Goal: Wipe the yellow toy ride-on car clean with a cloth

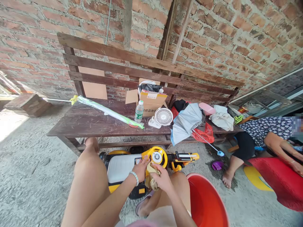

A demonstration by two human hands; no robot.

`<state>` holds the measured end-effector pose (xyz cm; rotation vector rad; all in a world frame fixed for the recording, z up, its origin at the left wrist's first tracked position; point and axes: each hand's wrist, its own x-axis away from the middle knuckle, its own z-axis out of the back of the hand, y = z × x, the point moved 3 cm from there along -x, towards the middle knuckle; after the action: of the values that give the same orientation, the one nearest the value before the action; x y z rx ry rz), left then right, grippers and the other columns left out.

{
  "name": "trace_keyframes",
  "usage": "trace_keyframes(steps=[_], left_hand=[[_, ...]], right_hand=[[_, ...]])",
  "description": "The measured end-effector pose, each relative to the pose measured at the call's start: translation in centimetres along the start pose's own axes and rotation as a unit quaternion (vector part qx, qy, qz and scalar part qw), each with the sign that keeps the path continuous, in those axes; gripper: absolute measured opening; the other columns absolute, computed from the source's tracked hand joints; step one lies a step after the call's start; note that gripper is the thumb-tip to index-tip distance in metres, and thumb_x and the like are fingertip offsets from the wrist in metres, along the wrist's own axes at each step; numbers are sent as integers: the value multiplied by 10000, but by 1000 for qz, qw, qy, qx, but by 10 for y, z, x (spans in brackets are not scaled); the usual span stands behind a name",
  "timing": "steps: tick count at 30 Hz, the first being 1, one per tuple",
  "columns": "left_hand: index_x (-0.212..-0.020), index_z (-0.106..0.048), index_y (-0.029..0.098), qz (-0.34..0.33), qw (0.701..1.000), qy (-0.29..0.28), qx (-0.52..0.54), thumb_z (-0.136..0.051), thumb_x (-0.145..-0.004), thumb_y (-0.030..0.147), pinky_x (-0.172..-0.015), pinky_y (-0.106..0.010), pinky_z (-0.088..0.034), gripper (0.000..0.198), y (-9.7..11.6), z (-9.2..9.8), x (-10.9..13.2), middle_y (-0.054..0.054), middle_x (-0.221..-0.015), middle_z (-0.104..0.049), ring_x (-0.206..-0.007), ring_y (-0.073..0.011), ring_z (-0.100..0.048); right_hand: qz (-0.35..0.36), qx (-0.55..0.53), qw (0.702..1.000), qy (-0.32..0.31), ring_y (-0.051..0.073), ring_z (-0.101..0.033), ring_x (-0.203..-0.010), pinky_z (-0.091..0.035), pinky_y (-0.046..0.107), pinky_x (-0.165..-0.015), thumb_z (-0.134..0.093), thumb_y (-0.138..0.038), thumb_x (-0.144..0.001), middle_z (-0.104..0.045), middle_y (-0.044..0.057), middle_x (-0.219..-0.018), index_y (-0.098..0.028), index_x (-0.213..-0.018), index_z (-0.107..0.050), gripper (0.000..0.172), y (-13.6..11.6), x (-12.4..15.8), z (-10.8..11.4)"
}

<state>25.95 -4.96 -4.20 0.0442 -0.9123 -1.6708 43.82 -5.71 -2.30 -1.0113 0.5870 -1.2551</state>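
Note:
A yellow ride-on toy digger [123, 167] with a light grey seat stands between my legs, in front of the bench. My left hand [141, 169], a beaded bracelet on its wrist, rests beside the yellow steering wheel [163, 156] with fingers stretched out. Bunched in my right hand [164, 179] is a tan cloth [151, 176], close to the wheel's lower edge. The cloth hangs down between both hands and covers part of the toy there. To the right of the wheel reaches the toy's digging arm [187, 157].
A red bucket [205, 201] stands by my right leg. The wooden bench [78, 121] bears a water bottle [139, 112], a white fan [163, 117], a cardboard box [153, 99] and a silver umbrella [186, 121]. At the right sits another person [267, 132] near a red cloth [272, 176].

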Motion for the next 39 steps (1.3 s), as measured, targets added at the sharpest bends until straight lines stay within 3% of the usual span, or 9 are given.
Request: trace_keyframes(steps=[3,5,10,15,21,24,28,32,39], left_hand=[[-1727,-301,263,3,1000,5,0,-580,-868,172,-1269,-494,-419,908,2,-1,0,-46,-1843,-127,-1639,-345,-329],[-1728,-301,240,9,1000,3,-3,-563,-870,164,-1272,-507,-415,901,3,-1,-1,-56,-1844,-117,-1642,-354,-318],[-1731,-296,246,8,1000,0,9,-565,-864,209,-1289,-518,-394,908,6,1,0,-36,-1844,-100,-1640,-358,-322],[-1731,-297,231,10,1000,-6,-2,-579,-888,282,-1264,-573,-414,891,4,0,2,-74,-1845,-69,-1639,-405,-306],[-1729,-296,189,9,999,-17,-28,-522,-868,186,-1265,-575,-415,890,5,-2,3,-113,-1841,-107,-1658,-387,-261],[-1732,-270,162,22,998,-25,-55,-519,-859,143,-1266,-541,-417,908,7,-5,4,-137,-1838,-109,-1659,-369,-260],[-1747,-224,186,17,998,-22,-56,-501,-860,138,-1283,-592,-375,930,10,-5,4,-93,-1847,-22,-1664,-390,-232],[-1745,-234,176,14,998,-22,-49,-513,-850,125,-1311,-569,-342,938,12,-2,1,-77,-1847,-14,-1662,-387,-244],[-1748,-211,184,25,997,-38,-60,-566,-807,54,-1282,-494,-403,1015,16,4,-1,-77,-1844,23,-1653,-370,-285]], right_hand=[[-25,18,986,162,310,-643,-1359,-507,463,-1159,-592,-400,-877,-658,169,-1505,-179,-1495,-578,657,8,-18,37],[-65,96,972,206,309,-587,-1432,-487,469,-1178,-563,-411,-907,-573,184,-1594,-162,-1627,-424,774,7,-42,60],[-203,355,912,31,363,-627,-1347,-539,462,-1013,-566,-393,-977,-749,208,-1318,-165,-1471,-612,546,-11,-107,58],[-118,487,865,-25,346,-560,-1360,-517,386,-937,-555,-316,-997,-748,192,-1303,-166,-1365,-683,417,-33,-129,27],[99,514,837,-157,320,-554,-1272,-451,423,-1019,-565,-155,-963,-761,149,-1246,-150,-1215,-775,329,-59,-117,-21],[139,501,831,-196,313,-549,-1254,-437,433,-1033,-581,-164,-954,-777,120,-1175,-193,-1102,-809,273,-66,-115,-26],[52,487,861,-136,303,-510,-1329,-416,449,-1076,-536,-185,-971,-679,68,-1463,-315,-1399,-702,477,-52,-118,15],[-64,483,872,-59,336,-528,-1323,-442,434,-1064,-538,-267,-982,-600,137,-1541,-255,-1627,-494,647,-24,-100,47],[-147,482,864,22,371,-634,-1228,-494,467,-1068,-567,-312,-965,-626,249,-1422,-135,-1606,-496,668,-3,-24,12]])
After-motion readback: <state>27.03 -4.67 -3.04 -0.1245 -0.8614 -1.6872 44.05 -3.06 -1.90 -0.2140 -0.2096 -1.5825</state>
